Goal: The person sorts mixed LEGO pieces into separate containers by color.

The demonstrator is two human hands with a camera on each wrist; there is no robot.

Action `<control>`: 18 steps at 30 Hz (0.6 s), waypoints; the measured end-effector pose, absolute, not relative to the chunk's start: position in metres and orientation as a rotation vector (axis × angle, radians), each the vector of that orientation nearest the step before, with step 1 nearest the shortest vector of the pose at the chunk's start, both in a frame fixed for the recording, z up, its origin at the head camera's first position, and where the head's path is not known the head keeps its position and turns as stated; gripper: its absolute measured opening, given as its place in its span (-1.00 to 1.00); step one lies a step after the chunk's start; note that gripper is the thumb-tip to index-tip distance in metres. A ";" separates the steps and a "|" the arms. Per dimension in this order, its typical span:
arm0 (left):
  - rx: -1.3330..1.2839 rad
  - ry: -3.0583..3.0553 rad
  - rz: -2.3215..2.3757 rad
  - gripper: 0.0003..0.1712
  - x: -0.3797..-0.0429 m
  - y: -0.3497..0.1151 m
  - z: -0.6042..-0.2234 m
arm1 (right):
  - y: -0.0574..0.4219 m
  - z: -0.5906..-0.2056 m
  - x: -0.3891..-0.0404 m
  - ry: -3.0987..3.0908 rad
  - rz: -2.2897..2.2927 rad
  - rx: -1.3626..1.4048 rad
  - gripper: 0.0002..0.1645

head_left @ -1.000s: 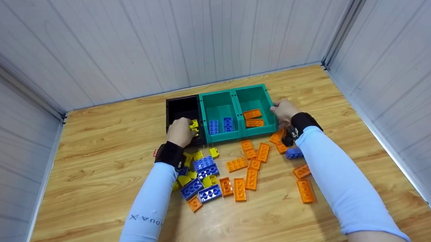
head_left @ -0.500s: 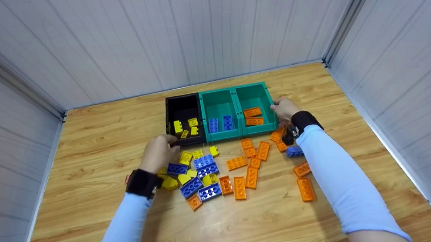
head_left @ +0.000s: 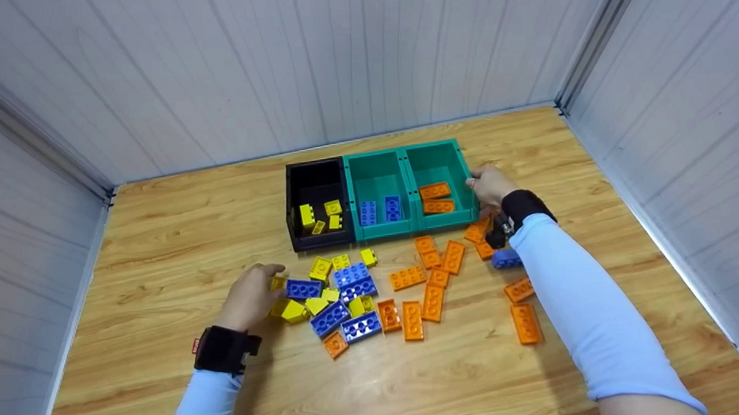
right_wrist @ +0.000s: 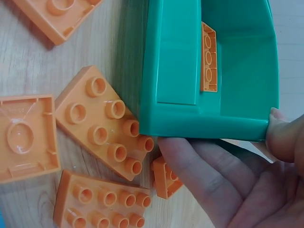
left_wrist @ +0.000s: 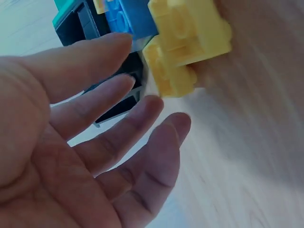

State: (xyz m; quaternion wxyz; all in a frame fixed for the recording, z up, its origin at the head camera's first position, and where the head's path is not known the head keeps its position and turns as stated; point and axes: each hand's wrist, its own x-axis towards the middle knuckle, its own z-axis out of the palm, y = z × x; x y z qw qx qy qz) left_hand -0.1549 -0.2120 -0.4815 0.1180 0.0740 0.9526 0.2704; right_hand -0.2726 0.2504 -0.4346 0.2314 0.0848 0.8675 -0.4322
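Observation:
My left hand (head_left: 248,297) is at the left end of the brick pile, fingers apart and holding nothing. Just beyond its fingertips in the left wrist view lie a yellow brick (left_wrist: 190,31) and a blue brick (left_wrist: 130,19). On the right, my right hand (head_left: 493,186) grips the side wall of the right green bin (head_left: 464,160), thumb at the rim and fingers along the outside. Two orange bricks (head_left: 438,206) lie in that bin. The middle green bin (head_left: 380,235) has two blue bricks (head_left: 368,213), and the black bin (head_left: 321,242) several small yellow bricks (head_left: 307,215).
Loose orange bricks (head_left: 433,301) spread over the middle of the wooden table (head_left: 464,378). More orange bricks and a blue brick (head_left: 506,259) lie under and beside the right forearm. White panel walls (head_left: 363,64) enclose the table at the back and sides.
My left hand has left the black bin, where yellow bricks now lie, and moved toward me and left to the pile's edge. My right hand stays on the green bin.

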 end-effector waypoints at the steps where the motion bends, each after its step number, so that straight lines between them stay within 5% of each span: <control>1: 0.218 2.786 0.792 -0.49 -0.155 -0.212 -0.483 | 0.251 -0.435 -0.273 2.390 -1.178 0.230 -0.36; 18: 0.283 2.789 0.760 -0.63 -0.145 -0.217 -0.487 | 0.251 -0.435 -0.273 2.377 -1.181 0.211 -0.36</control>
